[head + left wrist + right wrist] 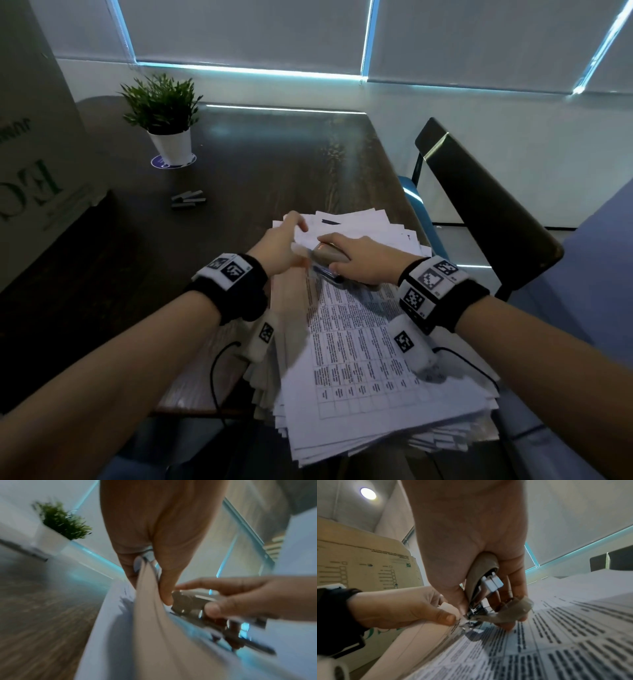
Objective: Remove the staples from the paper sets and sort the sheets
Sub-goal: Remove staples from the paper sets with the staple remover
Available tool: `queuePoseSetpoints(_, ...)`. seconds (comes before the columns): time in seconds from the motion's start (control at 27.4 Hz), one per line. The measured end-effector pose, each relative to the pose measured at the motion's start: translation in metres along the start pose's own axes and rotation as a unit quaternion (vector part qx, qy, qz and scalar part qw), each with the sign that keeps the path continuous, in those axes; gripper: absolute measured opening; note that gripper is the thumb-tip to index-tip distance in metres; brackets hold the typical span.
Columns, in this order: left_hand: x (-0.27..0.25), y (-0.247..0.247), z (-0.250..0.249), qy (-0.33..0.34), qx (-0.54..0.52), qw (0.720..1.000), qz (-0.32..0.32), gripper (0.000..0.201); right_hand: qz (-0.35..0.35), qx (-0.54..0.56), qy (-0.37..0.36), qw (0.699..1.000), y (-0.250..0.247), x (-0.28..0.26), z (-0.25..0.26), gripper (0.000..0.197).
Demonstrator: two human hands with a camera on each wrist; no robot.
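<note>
A thick, untidy pile of printed sheets [370, 356] lies on the dark wooden table [274, 164]. My left hand [284, 240] pinches the lifted corner of a paper set [150, 615] [426, 632] near the pile's far left. My right hand [363, 260] grips a beige stapler with a staple-remover tip [323, 255] [481, 577] [188, 604]. Its metal tip sits at the pinched corner, right beside my left thumb [443, 618]. The staple itself is too small and blurred to make out.
A potted plant [164, 116] stands at the table's far left on a blue coaster. Strips of staples [188, 199] lie on the table in front of it. A printed cardboard box [34, 137] stands at left. A black chair [479, 205] is at the right.
</note>
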State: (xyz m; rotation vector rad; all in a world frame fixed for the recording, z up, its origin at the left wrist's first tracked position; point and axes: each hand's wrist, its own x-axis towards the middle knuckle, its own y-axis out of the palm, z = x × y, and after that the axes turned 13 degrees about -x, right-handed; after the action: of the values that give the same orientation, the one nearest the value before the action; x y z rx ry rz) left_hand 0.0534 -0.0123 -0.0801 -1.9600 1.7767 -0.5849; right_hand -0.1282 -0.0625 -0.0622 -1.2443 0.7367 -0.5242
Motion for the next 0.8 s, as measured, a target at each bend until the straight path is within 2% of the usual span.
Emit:
queuePoseSetpoints(0.04,0.0,0.004,-0.001,0.007,0.019,1.0,0.006,0.048,0.001,-0.008,-0.001,1.0,0.001,-0.001,0.0,0.06)
queuePoseSetpoints(0.11,-0.001,0.01,0.002,0.0,0.135,0.991,0.014,0.053,-0.002,-0.023,0.001,1.0,0.0,-0.005,0.0,0.059)
queuePoseSetpoints(0.18,-0.002,0.014,0.008,-0.037,0.242,0.969,0.042,0.075,-0.01,-0.051,0.004,0.999,0.0,-0.01,0.002,0.059)
queuePoseSetpoints(0.22,-0.003,0.015,0.01,-0.06,0.253,0.962,0.082,0.088,-0.013,-0.07,0.004,0.997,0.0,-0.011,0.003,0.058)
queuePoseSetpoints(0.29,-0.003,0.016,0.013,-0.088,0.241,0.954,0.155,0.105,-0.02,-0.095,-0.002,0.995,0.002,-0.013,0.009,0.057)
queuePoseSetpoints(0.4,-0.002,0.02,0.018,-0.104,0.243,0.945,0.19,0.112,-0.027,-0.081,0.013,0.996,0.01,-0.013,0.016,0.056)
queuePoseSetpoints(0.58,0.0,0.022,0.027,-0.112,0.216,0.952,0.186,0.116,-0.006,-0.144,-0.034,0.989,0.014,-0.014,0.024,0.044)
queuePoseSetpoints(0.66,-0.003,0.023,0.029,-0.122,0.207,0.957,0.164,0.121,-0.002,-0.109,-0.039,0.993,0.008,-0.015,0.022,0.038)
queuePoseSetpoints(0.73,-0.002,0.021,0.031,-0.145,0.191,0.959,0.152,0.132,-0.009,-0.047,-0.018,0.999,0.002,-0.016,0.011,0.03)
queuePoseSetpoints(0.8,0.005,0.018,0.029,-0.161,0.182,0.959,0.148,0.142,-0.037,0.007,0.044,0.998,-0.001,-0.018,-0.006,0.024)
